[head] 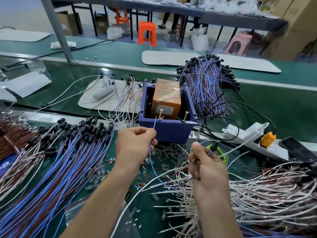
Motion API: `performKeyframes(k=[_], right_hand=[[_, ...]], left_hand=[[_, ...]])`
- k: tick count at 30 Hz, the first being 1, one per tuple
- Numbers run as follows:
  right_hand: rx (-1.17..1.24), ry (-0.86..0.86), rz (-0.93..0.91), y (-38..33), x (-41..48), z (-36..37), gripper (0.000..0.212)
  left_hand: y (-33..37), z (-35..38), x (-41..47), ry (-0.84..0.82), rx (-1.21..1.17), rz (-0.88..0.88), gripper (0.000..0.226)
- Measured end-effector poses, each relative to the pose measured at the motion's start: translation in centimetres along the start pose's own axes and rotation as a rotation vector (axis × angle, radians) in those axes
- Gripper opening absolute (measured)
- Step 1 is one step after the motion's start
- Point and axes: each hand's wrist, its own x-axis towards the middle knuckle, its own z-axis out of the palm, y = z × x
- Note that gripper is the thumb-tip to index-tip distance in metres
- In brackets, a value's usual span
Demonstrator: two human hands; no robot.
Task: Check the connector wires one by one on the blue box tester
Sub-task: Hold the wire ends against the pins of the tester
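Far left of the green bench surface (89, 48), a fat fan of blue and brown wires with black barrel connectors (60, 152) covers everything down to the near-left corner.

The left hand (135, 143) is curled and pinches a thin blue wire (151, 162) between thumb and forefinger. The wire's bare end sticks up toward the left of two brass screws (161, 114) on the front rim of the blue plastic box tester (168, 131). Can't tell if it actually touches the screw. The tester sits mid-bench, just beyond the left knuckles. It's an open-topped bin with an orange block wrapped in clear tape (166, 98) standing inside, and a second brass screw (185, 115) near the front-right corner.

From the left hand the blue wire loops down and across to the right hand (207, 170). That hand is clenched around the same harness, with a small black connector (214, 146) poking out just above the thumb.

Room-wise, the only bare green is the strip between the forearms toward the near edge, and it's littered with tiny cut sleeves and clear bits. Behind the tester's right side there's a big bundle of blue and brown leads (205, 86). A white power strip (248, 134) with an orange plug (267, 139) runs toward the right edge. A sprawl of white wires (265, 186) fills the near-right corner.
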Motion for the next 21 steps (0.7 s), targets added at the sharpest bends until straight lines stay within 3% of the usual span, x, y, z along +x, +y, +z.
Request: performKeyframes(k=[15, 21], right_hand=[[-0.065, 0.016, -0.029, 0.0, 1.5, 0.3, 0.02], [-0.084, -0.005, -0.061, -0.1, 1.8, 1.0, 0.044]], left_hand=[[0.7, 0.5, -0.6, -0.038, 0.059, 0.062, 0.025], [0.8, 0.5, -0.7, -0.044, 0.063, 0.06, 0.025]])
